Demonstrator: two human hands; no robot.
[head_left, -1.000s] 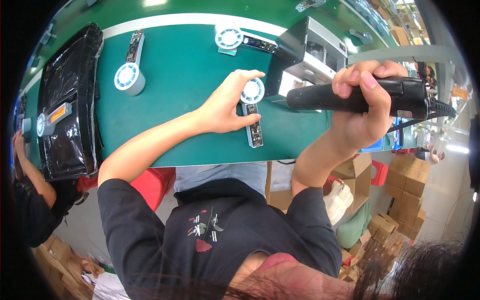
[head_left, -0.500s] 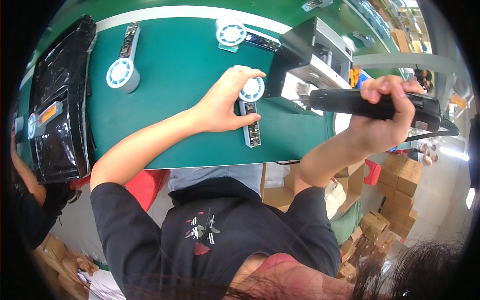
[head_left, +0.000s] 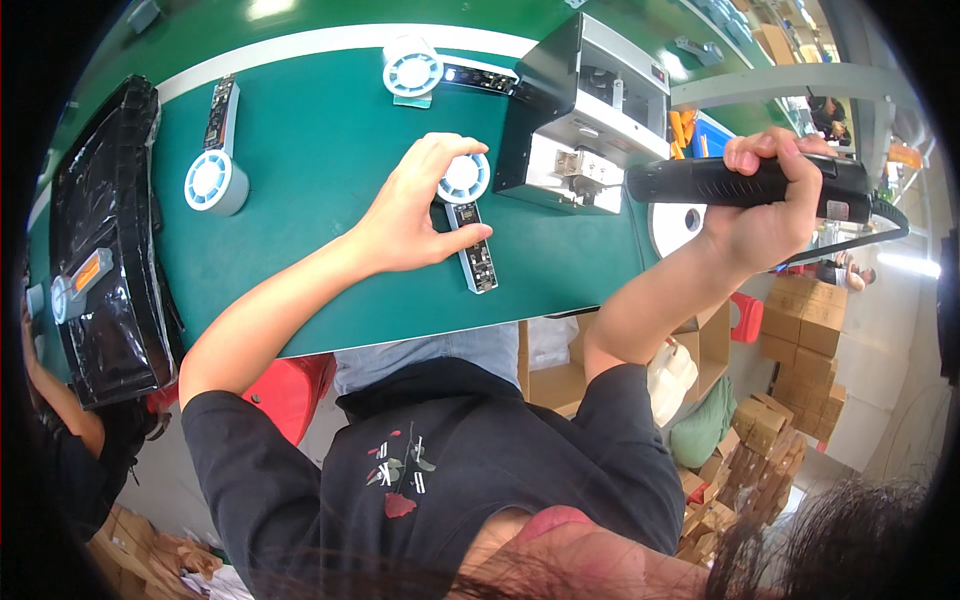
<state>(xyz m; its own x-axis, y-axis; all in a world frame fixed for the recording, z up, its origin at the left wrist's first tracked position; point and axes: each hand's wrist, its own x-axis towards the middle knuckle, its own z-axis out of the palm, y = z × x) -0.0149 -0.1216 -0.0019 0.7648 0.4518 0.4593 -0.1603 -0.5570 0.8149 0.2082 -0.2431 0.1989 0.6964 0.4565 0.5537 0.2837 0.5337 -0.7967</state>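
thumb and forefinger of the left hand [head_left: 405,215] stood well parted in an open curve, with the fan assembly [head_left: 465,214] held between them on the green tabletop [head_left: 320,130]. the fan assembly lay at the hand's right side; its long axis ran from the round blue grille, on the far side, to the circuit-board handle, nearer the body, slanting slightly rightward. farther right, apart from the fan assembly, stood the black-and-silver screw feeder [head_left: 590,115]. at its bright front face was the nose of the black electric screwdriver [head_left: 700,185], aimed leftward, roughly crosswise to the fan's axis. the right hand [head_left: 768,210], closed about the screwdriver's body, was nearer the feeder; the left was nearer the fan. hidden or unclear, left to right: the left hand's remaining fingers; the fan's underside; the driver's tip, lost against the feeder's face, its contact indeterminable.
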